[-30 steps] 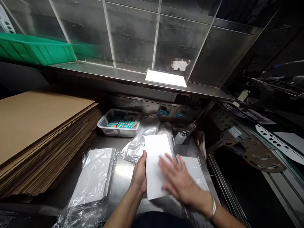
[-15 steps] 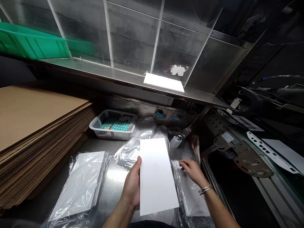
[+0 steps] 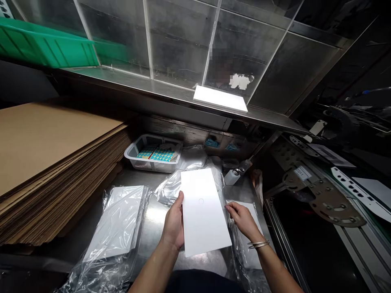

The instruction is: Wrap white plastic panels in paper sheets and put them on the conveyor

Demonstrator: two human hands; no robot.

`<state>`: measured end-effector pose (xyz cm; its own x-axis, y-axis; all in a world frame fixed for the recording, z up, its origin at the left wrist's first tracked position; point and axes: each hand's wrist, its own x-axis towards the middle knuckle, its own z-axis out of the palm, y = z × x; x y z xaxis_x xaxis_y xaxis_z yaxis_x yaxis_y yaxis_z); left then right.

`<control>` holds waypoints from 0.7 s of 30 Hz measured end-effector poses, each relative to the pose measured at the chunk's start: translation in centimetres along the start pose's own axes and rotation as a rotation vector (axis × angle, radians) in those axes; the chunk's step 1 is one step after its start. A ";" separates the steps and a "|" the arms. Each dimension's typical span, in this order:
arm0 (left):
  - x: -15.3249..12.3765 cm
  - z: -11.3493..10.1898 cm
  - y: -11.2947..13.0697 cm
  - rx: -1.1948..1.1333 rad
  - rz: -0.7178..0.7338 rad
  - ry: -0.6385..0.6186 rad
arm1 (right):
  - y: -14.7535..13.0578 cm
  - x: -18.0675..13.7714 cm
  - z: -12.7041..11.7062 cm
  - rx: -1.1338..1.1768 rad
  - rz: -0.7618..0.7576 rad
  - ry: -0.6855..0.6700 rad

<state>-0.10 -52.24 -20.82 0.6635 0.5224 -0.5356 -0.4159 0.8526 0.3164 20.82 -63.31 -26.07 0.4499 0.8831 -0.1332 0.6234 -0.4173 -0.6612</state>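
A flat white rectangular panel (image 3: pixel 206 228) with a small faint circle on it is held upright and slightly tilted before me. My left hand (image 3: pixel 174 221) grips its left edge, thumb on the front face and the other fingers hidden behind. Close to the panel's right edge, my right hand (image 3: pixel 242 219) has thumb and fingertips pinched together; what lies between them is too small to make out. Beneath that hand rests a stack of white panels in clear plastic bags (image 3: pixel 249 248). Another bagged white stack (image 3: pixel 117 224) lies to the left on the metal table (image 3: pixel 155 215).
Brown cardboard sheets (image 3: pixel 61 175) are piled at left. Behind the panel are a white basket (image 3: pixel 152 163) with blue-dotted sticker sheets, loose clear bags (image 3: pixel 168 187) and a white dispenser bottle (image 3: pixel 232 177). A metal shelf carries a white slab (image 3: pixel 220 99) and green bin (image 3: pixel 51 47). Machinery (image 3: pixel 324 199) stands at right.
My right hand has moved left from the right-hand bagged stack toward the panel's edge. The panel, still in my left hand, has shifted slightly up. The whole view has turned a little.
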 end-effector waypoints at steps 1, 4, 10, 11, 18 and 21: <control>0.1 -0.1 0.0 -0.007 0.015 0.006 | 0.0 -0.1 0.2 0.005 -0.001 -0.015; 0.3 -0.2 0.1 -0.031 0.049 0.011 | -0.1 -0.6 0.6 0.007 0.019 -0.043; 0.5 -0.4 0.3 -0.049 0.079 0.016 | -0.2 -0.9 1.3 0.012 0.019 -0.021; 0.5 -0.5 0.4 -0.046 0.088 0.021 | -0.1 -0.9 1.3 0.017 0.018 -0.026; 1.0 -0.6 0.8 0.006 0.126 0.095 | -0.8 -1.1 1.0 0.251 0.053 -0.029; 0.8 0.1 0.3 0.080 0.188 0.135 | -2.9 -1.5 1.5 0.710 0.274 -0.074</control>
<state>0.36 -51.60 -21.11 0.4876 0.6701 -0.5596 -0.4703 0.7416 0.4783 17.33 -63.13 -25.07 0.4696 0.7906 -0.3929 -0.0763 -0.4070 -0.9102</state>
